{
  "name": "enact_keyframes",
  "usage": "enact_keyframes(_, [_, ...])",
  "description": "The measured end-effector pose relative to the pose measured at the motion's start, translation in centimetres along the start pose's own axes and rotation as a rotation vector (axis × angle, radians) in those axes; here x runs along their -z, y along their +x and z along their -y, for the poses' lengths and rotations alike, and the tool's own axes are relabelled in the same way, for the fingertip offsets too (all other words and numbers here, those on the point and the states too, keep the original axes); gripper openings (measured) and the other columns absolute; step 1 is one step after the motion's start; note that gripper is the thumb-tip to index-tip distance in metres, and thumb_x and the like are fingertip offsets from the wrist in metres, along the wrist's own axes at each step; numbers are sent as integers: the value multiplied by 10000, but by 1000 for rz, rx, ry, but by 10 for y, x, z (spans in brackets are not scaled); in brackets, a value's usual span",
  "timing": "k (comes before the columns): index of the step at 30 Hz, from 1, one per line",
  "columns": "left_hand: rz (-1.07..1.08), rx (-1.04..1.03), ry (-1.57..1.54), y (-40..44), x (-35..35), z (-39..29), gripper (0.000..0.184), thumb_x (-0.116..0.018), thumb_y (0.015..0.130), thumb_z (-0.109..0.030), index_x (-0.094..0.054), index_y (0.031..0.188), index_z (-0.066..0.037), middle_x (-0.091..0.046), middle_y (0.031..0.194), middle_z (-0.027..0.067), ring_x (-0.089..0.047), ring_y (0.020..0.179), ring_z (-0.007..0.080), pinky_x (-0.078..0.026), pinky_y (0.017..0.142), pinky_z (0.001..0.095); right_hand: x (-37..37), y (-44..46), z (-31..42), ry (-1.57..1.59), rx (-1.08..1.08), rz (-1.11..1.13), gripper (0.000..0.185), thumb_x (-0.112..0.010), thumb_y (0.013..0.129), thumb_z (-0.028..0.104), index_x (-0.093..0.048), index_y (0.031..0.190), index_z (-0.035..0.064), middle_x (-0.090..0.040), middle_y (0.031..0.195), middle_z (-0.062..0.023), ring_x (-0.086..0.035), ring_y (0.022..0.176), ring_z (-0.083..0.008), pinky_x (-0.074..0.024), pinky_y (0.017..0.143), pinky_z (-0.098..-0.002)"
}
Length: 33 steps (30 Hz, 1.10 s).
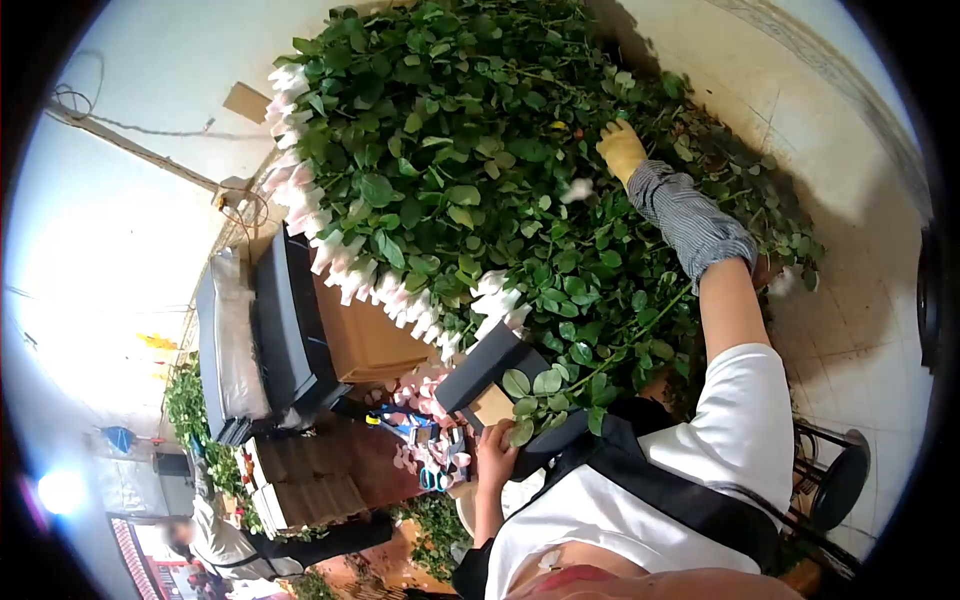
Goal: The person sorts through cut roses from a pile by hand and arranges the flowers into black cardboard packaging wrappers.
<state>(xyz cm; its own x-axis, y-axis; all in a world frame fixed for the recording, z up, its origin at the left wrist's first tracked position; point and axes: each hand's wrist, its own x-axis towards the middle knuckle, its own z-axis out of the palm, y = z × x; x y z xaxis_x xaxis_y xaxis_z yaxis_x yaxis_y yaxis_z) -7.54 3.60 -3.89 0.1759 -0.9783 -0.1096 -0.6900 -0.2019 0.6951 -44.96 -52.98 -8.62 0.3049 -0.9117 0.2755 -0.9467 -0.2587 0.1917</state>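
Note:
A big heap of cut roses (440, 150) fills the upper middle, its leafy stems to the right and pale pink-white heads along the left edge. My right hand (622, 150), in a yellow glove, is in among the leaves with its fingers curled; what they hold is hidden. A blurred whitish thing (577, 190) shows just below it. Bare and closed, my left hand (495, 455) is at a tan card piece (492, 405) beside a dark grey sheet (490, 365). Leaves (545, 390) lie over its fingertips, so I cannot tell what it grips.
Left of the heap stand a cardboard box (365, 330) and stacked dark sheets (285, 310). Scissors (432, 478), blue-handled tools (400, 425) and pink petals (425, 395) lie on a reddish table. Another person (230, 540) is at lower left. A black stool (840, 480) stands at right.

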Motion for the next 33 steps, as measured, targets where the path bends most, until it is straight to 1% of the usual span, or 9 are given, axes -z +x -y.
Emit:
enact_keyframes(2, [2,-22,-30,2,0,3,362,-643,739,39,-666,1094,-24,-639,1100,138,-622,1054,317,-477,940,362,84,-26,12,81,-73,99,262,-560,879,143,-704,1096,113,-595,1358,-91,-450,1356,-265,-258,1191,-425])
enact_keyframes(4, [17,-27,-32,3,2,2,361,-641,744,41,-667,1098,-26,-640,1098,133,-625,1044,310,-480,938,358,100,-34,13,294,-54,-525,141,-624,825,110,-689,950,93,-654,1239,-83,-527,1243,-265,-312,1155,-416])
enact_keyframes(7, [-11,-3,-39,5,-2,5,333,-670,753,-4,-682,1082,-52,-648,1064,134,-626,1015,323,-486,907,372,167,-67,34,467,-11,-592,240,-689,758,63,-670,996,87,-667,1143,-113,-549,1202,-296,-413,1078,-429])
enact_keyframes(13, [-35,-27,-30,2,0,2,298,-693,768,-60,-694,1066,-77,-653,1037,147,-627,975,351,-495,870,399,25,-133,68,762,244,73,185,-677,850,238,-686,977,103,-682,975,-101,-637,940,-311,-515,844,-447])
enact_keyframes(16, [-43,-1,-11,5,-3,-1,313,-689,762,-54,-692,1074,-78,-651,1046,149,-631,987,352,-497,878,402,80,-110,62,669,241,363,250,-645,879,254,-680,1065,91,-695,985,-106,-649,898,-310,-526,819,-431])
enact_keyframes(22, [-40,-29,-51,2,-2,3,385,-629,772,-10,-680,1148,-79,-640,1080,161,-635,999,356,-499,882,392,176,-28,99,688,267,-263,508,-669,884,320,-557,1314,74,-684,1068,-173,-647,976,-338,-518,862,-450])
enact_keyframes(25, [3,55,-41,0,1,-1,463,-519,754,60,-665,1180,-48,-629,1109,149,-632,1023,310,-494,880,347,171,14,151,452,409,66,591,-686,877,322,-511,1367,42,-652,1164,-154,-622,1051,-327,-503,914,-438])
enact_keyframes(28, [25,54,-49,5,0,3,468,-524,753,51,-664,1185,-62,-637,1109,156,-633,1025,342,-499,878,381,111,19,205,107,235,-266,531,-610,861,215,-511,1352,38,-622,1250,-146,-592,1119,-301,-453,977,-402])
enact_keyframes(33, [-30,33,-65,3,-1,-1,446,-542,757,42,-660,1179,-40,-636,1116,160,-626,1039,357,-489,909,386,144,-1,196,158,215,-100,477,-614,842,190,-535,1273,0,-686,972,-80,-672,891,-241,-498,779,-382])
